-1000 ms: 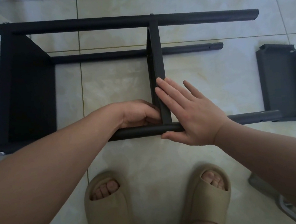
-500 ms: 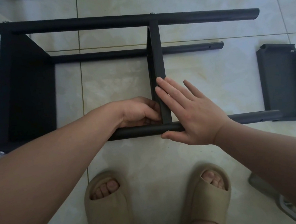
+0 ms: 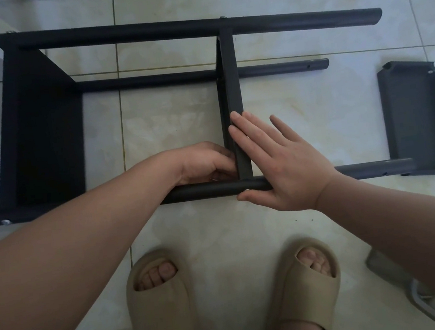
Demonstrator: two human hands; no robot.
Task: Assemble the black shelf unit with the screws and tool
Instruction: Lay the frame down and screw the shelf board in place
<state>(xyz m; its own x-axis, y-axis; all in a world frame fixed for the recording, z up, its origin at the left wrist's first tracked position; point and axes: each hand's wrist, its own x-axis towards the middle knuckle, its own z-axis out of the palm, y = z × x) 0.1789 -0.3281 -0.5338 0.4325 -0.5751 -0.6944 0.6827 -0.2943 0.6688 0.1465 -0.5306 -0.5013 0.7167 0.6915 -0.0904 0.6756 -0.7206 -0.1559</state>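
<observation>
Dim soft daylight, faint shadows, wide-angle edge distortion

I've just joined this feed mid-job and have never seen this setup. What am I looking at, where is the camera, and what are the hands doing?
There is no machine here. A single camera worn on a person's head looks down at their own two bare hands. A half-built black shelf frame lies on the tiled floor. The right hand lies flat against the middle shelf and the near pole. The left hand curls at that joint; what it holds is hidden. A loose shelf lies at the right.
</observation>
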